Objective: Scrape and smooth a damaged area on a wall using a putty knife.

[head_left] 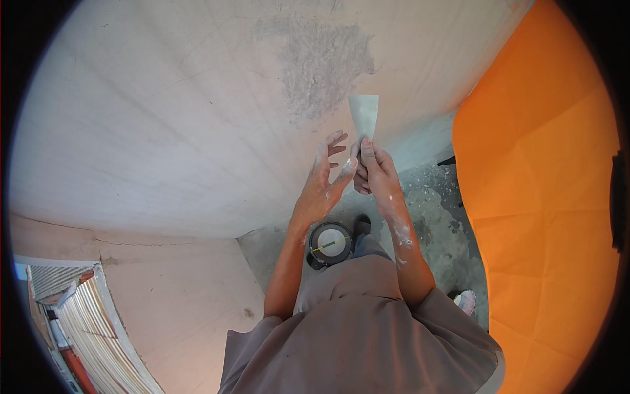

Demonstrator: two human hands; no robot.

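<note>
R hand (pixel 378 172) grips scraper (pixel 365 117), blade up twd wall (pixel 190 131). L hand (pixel 320 176) open, fingers spread, nothing in it, just beside R; can't tell if they touch. White smears on both. Progress, my read: partway at best; grey patch (pixel 325 65) past hands is rough, wall around it paler & smoother. Blade sits beyond R fingertips, nr patch's lower R edge in view; wall contact unclear. Dark-rimmed tub (pixel 313 238) below, btwn forearms; orange sheet (pixel 538 197) off R.
</note>
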